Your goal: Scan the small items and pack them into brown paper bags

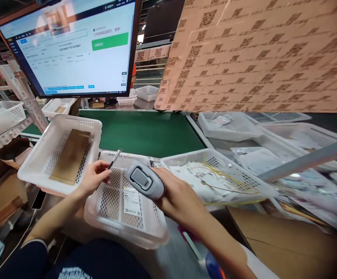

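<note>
At a packing station, a person's right hand [175, 197] is wrapped around a grey handheld scanner [144, 180], its head held just above a white perforated basket [127, 197] that sits directly in front of the person, near the close edge of the green conveyor belt [145, 131]. The left hand [92, 178] pinches a thin pen-like item [115, 157] between thumb and fingertips, holding it tilted over the far left corner of the same basket. A white label with a barcode [132, 201] lies flat on the basket floor, below the scanner and between the two hands. To the left, touching the central basket, a second white basket [60, 149] sits tilted and holds a flat piece of brown cardboard [71, 157]. To the right, a third white basket [215, 176] holds clear plastic bags and a yellow cord. A monitor [69, 46] stands above the belt on the left, showing a form with a green button. A large sheet of cardboard printed with square codes [258, 54] fills the upper right, and more white trays holding plastic bags [229, 126] lie beneath it along the right side of the belt.
</note>
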Motion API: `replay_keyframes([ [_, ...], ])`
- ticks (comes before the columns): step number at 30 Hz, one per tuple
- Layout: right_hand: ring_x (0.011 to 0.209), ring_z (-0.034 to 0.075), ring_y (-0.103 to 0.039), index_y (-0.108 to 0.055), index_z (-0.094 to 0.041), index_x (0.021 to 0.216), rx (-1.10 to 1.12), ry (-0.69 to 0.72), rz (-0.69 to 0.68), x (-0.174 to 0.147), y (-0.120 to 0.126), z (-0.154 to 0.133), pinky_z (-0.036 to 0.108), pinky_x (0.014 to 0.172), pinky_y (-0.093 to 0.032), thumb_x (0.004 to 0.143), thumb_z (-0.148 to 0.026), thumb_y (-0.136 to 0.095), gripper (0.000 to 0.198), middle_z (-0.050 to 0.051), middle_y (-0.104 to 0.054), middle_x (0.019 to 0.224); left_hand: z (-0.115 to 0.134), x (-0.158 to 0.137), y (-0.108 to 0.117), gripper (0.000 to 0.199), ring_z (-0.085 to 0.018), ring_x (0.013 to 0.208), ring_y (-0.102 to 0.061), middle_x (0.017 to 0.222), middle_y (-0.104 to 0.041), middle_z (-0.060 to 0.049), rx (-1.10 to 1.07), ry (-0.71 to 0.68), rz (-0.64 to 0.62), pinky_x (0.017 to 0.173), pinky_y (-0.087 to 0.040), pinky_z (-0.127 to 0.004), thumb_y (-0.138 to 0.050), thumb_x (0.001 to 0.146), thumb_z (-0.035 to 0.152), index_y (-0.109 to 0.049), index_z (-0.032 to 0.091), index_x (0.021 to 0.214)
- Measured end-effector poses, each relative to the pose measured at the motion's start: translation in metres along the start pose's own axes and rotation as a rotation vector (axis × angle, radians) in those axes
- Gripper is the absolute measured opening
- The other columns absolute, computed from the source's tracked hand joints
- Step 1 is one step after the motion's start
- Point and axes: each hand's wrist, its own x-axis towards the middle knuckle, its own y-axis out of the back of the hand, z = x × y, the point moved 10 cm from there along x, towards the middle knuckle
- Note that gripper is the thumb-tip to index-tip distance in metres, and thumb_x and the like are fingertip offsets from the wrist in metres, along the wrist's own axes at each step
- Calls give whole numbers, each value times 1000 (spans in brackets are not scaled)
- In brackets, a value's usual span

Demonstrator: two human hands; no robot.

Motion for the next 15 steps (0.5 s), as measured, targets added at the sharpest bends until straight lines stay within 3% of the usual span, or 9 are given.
replay_keyframes([
  [5, 88, 33, -79, -65, -13, 138, -88, -50, -46, -15, -3, 0, 40, 60, -59, 86, -15, -52, 53, 14, -77, 117, -19, -14, -20, 56, -13, 64, -62, 77, -65, -1, -8, -19, 50, 54, -60, -25, -101, 60, 51, -72, 15, 92],
  [11, 90, 28, -77, -63, -21, 139, -40, -129, -24, -45, 0, 12, 35, 68, -57, 86, -12, -51, 55, 10, -75, 114, -52, -18, -25, 56, -19, 65, -67, 82, -68, -5, 108, -22, 44, 60, -67, -36, -89, 71, 60, -68, 16, 99],
  [13, 95, 27, -76, -64, -22, 138, 26, -168, -12, -52, 8, 21, 35, 75, -58, 87, -11, -50, 54, 10, -74, 113, -54, -25, -23, 57, -30, 84, -77, 99, -76, -13, 288, -86, 6, 77, -71, -49, -82, 80, 60, -70, 16, 114],
  [15, 98, 27, -74, -67, -21, 133, 65, -234, -23, -56, 21, 37, 36, 78, -58, 88, -14, -55, 47, 11, -74, 112, -37, -36, -11, 65, -41, 124, -75, 134, -76, -20, 554, -261, -6, 107, -65, -63, -77, 87, 58, -67, 18, 137],
])
